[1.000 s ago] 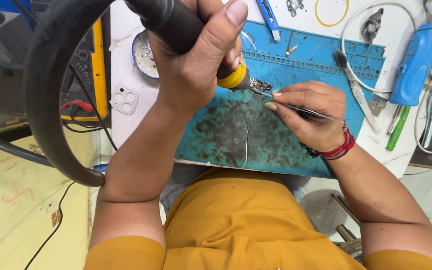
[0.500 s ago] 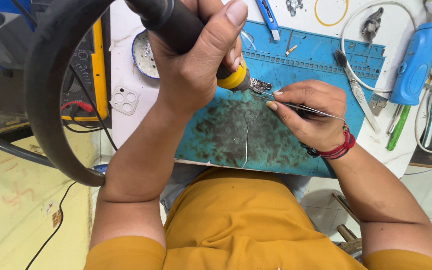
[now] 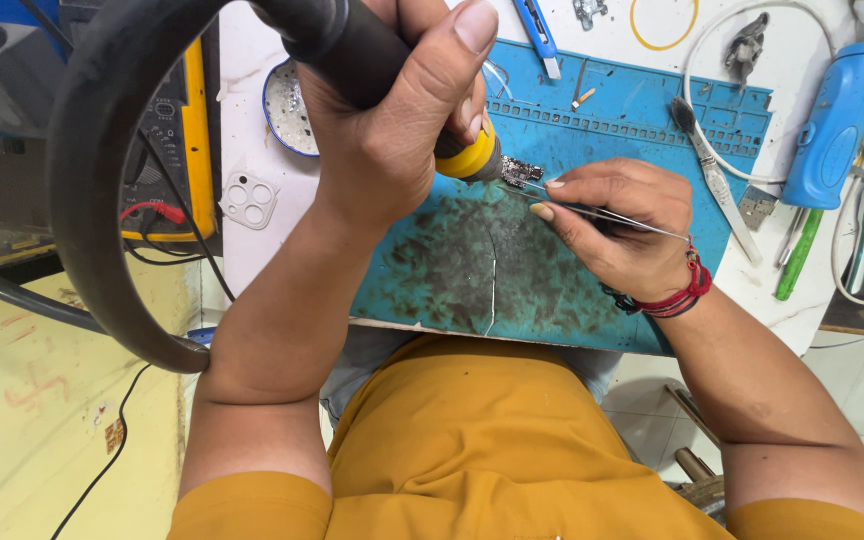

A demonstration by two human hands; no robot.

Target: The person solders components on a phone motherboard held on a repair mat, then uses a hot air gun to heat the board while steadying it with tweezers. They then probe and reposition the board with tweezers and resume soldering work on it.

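My left hand [image 3: 392, 130] grips a black hot-air tool [image 3: 352, 45] with a yellow collar and a thick black hose [image 3: 92, 190]. Its nozzle points at a small circuit board [image 3: 520, 171] on the stained blue work mat [image 3: 472, 270]. My right hand [image 3: 617, 225] pinches thin metal tweezers [image 3: 642, 222], whose tips reach the little board. The hand wears a red thread band at the wrist. The two hands are close together over the mat's upper middle.
A yellow multimeter [image 3: 177, 130] with red and black leads sits at the left, beside a small dish [image 3: 287, 110] and a white camera-frame part [image 3: 249, 200]. A blue cutter [image 3: 537, 30], a blue tool [image 3: 837, 110], spare tweezers [image 3: 717, 180] and white cables lie at the right.
Nothing has clearly changed; both hands stay in the same place over the small board.
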